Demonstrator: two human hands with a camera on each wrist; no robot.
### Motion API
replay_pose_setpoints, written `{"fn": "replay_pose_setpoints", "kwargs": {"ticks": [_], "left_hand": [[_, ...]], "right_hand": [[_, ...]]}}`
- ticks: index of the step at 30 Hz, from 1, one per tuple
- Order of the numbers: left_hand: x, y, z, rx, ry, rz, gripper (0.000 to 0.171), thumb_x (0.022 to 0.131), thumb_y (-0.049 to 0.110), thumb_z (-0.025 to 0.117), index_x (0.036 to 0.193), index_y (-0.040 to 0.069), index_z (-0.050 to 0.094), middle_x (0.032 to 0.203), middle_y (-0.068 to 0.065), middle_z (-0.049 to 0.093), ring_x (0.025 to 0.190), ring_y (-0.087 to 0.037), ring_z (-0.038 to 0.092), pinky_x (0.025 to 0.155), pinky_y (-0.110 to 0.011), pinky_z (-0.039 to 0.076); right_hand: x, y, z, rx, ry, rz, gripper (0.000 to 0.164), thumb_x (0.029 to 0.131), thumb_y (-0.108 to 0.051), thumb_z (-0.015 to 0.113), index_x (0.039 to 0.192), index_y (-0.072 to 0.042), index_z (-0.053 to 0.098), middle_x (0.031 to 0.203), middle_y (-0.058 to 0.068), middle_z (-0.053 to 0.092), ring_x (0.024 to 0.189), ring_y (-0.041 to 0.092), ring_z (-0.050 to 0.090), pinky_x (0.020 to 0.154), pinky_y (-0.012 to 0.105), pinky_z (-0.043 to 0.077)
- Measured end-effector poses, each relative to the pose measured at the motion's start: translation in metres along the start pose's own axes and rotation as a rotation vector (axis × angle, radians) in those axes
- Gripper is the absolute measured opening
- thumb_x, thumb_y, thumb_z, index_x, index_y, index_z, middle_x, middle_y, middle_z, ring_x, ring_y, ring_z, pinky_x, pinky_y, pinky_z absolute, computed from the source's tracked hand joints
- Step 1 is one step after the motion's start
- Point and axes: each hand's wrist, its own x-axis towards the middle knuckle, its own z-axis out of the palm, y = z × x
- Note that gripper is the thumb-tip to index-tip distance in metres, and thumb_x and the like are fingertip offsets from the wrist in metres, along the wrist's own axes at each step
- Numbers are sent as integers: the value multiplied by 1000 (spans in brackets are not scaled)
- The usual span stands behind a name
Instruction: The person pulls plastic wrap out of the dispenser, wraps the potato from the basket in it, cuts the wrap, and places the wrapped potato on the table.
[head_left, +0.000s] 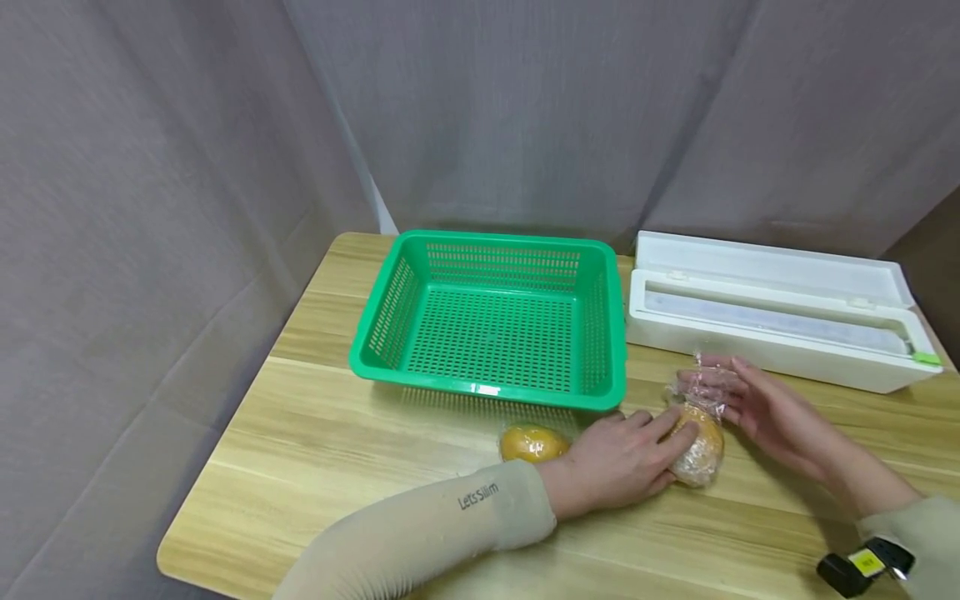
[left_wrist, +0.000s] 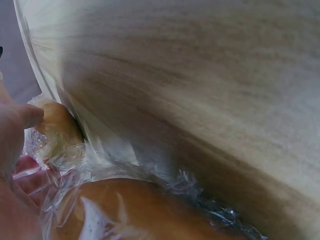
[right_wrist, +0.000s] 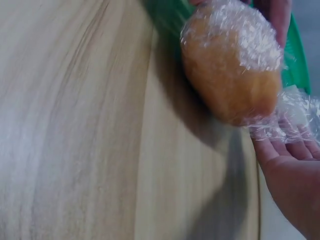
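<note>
My left hand (head_left: 626, 458) grips a yellow-orange mango (head_left: 703, 450) wrapped in cling film, low over the table in front of the basket's right corner. In the right wrist view, crinkled film covers the side of the mango (right_wrist: 225, 75) and bunches at one end. That loose film (head_left: 705, 385) lies against the fingers of my right hand (head_left: 772, 417), which are spread and gently bent, palm turned toward the fruit. Beside my left wrist rests a second wrapped mango (head_left: 534, 444); it fills the bottom of the left wrist view.
Behind the hands stands a green plastic basket (head_left: 487, 387) with nothing in it. At the back right, a long white cling film dispenser (head_left: 765, 354) has its lid (head_left: 772, 262) raised, with a roll inside. A grey curtain (head_left: 510, 117) hangs behind the wooden table (head_left: 300, 450).
</note>
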Motion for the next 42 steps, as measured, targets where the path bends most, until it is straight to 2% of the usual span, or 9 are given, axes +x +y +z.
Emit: {"fn": "replay_pose_setpoints", "kwargs": {"ticks": [6, 9, 16, 20, 22, 29, 33, 36, 42], "left_hand": [[0, -1, 1, -15, -1, -15, 61, 109, 52, 53, 161, 20, 43, 157, -1, 53, 123, -11, 65, 94, -26, 57], [0, -1, 1, -15, -6, -20, 62, 109, 52, 52, 162, 20, 43, 159, -1, 52, 124, -12, 64, 95, -27, 56], [1, -1, 1, -1, -2, -25, 63, 110, 52, 51, 163, 19, 41, 160, -1, 50, 125, -12, 64, 96, -27, 56], [1, 0, 3, 16, 24, -27, 63, 110, 53, 51, 163, 19, 43, 152, 2, 54, 121, -11, 63, 93, -24, 56], [1, 0, 4, 16, 43, -28, 63, 110, 53, 52, 162, 19, 44, 146, 3, 56, 119, -10, 63, 92, -23, 56], [-1, 0, 3, 10, 93, -29, 55, 111, 48, 52, 155, 15, 52, 130, 4, 63, 107, -8, 64, 85, -18, 55], [-3, -2, 2, -17, 140, -23, 37, 113, 39, 53, 140, 16, 61, 119, 5, 64, 97, -7, 64, 79, -17, 55], [-4, -3, 1, -38, 170, -10, 21, 114, 29, 51, 128, 18, 62, 111, 6, 62, 91, -7, 63, 73, -16, 54], [-7, -3, 2, -37, 165, 38, 16, 115, 20, 48, 126, 22, 60, 108, 7, 61, 91, -6, 65, 72, -15, 53]], "right_hand": [[1, -5, 10, -167, -40, -77, 57, 118, -17, 8, 156, -21, 51, 151, 0, 63, 137, 7, 58, 110, 18, 45], [-2, -5, 17, -306, -14, -127, 57, 118, -12, 9, 157, -18, 50, 150, -1, 64, 137, 6, 58, 109, 16, 45], [-10, 1, 35, -654, 152, -184, 45, 117, -2, 23, 149, 10, 52, 148, -10, 65, 134, -2, 58, 106, 11, 43], [-17, 8, 45, -873, 243, -249, 39, 112, 7, 36, 141, 8, 62, 145, -10, 67, 134, -5, 55, 106, 8, 39], [-20, 11, 49, -943, 258, -287, 39, 108, 11, 42, 141, 6, 64, 145, -8, 67, 135, -4, 55, 107, 9, 38], [-28, 19, 58, -1108, 253, -384, 47, 100, 17, 54, 142, -1, 66, 149, 3, 64, 142, 2, 51, 114, 12, 34], [-33, 23, 59, -1178, 262, -360, 50, 100, 14, 56, 146, -5, 65, 155, 3, 59, 145, 0, 46, 116, 11, 29], [-36, 26, 61, -1242, 262, -330, 53, 102, 10, 56, 151, -7, 60, 161, 0, 52, 149, -3, 39, 117, 9, 25], [-41, 30, 66, -1322, 243, -289, 59, 104, 6, 54, 161, -8, 47, 170, -2, 39, 154, -4, 27, 117, 6, 17]]}}
